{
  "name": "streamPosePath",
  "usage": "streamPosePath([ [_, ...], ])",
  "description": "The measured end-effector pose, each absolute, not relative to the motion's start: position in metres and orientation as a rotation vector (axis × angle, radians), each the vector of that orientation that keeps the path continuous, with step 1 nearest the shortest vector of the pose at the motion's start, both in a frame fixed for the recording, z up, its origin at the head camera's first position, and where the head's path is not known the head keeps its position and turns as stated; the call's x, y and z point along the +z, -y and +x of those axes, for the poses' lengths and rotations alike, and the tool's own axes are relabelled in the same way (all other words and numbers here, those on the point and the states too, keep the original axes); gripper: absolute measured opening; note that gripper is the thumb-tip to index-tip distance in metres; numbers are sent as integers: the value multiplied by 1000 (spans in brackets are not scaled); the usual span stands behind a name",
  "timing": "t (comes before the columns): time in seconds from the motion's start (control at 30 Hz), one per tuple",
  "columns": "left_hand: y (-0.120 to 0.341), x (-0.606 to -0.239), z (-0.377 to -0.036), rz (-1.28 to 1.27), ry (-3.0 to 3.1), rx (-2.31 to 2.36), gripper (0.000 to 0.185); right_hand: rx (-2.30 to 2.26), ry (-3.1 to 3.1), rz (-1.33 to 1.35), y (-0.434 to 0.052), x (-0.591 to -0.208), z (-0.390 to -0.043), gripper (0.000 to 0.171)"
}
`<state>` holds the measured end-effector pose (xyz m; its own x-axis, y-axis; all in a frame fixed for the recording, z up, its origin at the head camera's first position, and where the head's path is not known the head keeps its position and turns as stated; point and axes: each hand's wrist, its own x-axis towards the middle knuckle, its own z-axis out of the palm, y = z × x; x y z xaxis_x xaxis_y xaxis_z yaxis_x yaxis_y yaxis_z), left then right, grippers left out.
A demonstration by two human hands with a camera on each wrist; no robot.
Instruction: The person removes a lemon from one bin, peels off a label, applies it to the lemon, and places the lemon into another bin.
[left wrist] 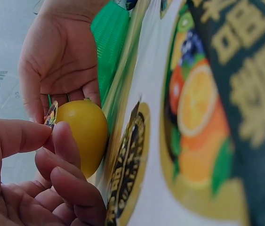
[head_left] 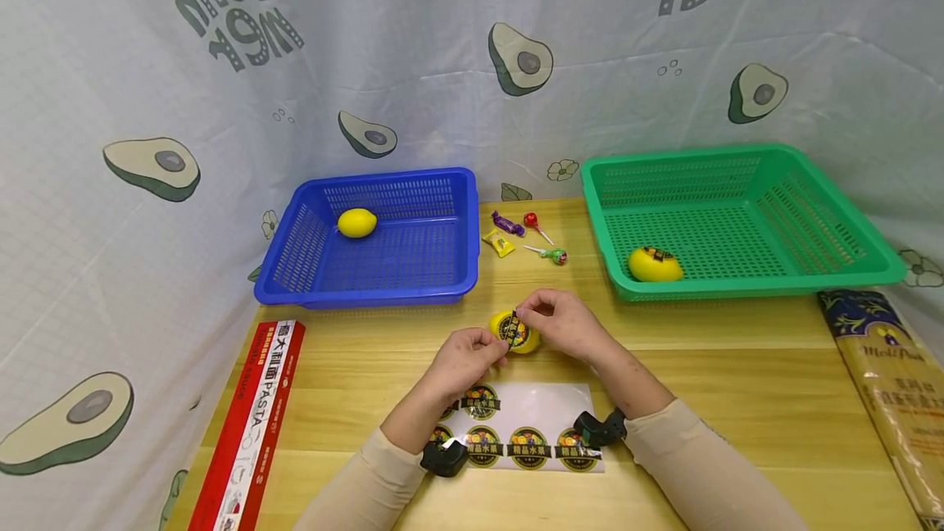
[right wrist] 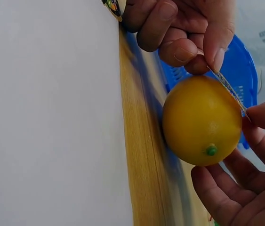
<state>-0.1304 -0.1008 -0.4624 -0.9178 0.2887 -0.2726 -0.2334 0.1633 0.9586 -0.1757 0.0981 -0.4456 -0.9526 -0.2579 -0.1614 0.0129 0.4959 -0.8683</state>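
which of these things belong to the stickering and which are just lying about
Seemingly in use:
middle lemon
round sticker
sticker sheet
blue basket and its lemon
green basket and its stickered lemon

Apparently just lying about:
purple sweet
yellow sweet
red lollipop
green lollipop
red pasta box
pasta packet

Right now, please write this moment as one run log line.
hands: left hand, right hand pinch opposite ends of sticker; centre lemon: beneath sticker; blue basket: plain-looking lemon; green basket: stickered lemon
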Motion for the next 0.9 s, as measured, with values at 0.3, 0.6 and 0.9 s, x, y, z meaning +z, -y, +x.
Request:
streamPosePath([
  [0.3,102,-461,-130,39,-2056,1792,24,-1397,-2473,-235,-99,-447,-177,18],
  [0.6,102,-462,-131,35,-2075,1793,23,-1399,-2473,-247,-98,-447,-177,18],
  [0.9,102,-466,-131,35,-2078,1785,20,-1434,-2443,-265,-100,-451,-177,14],
])
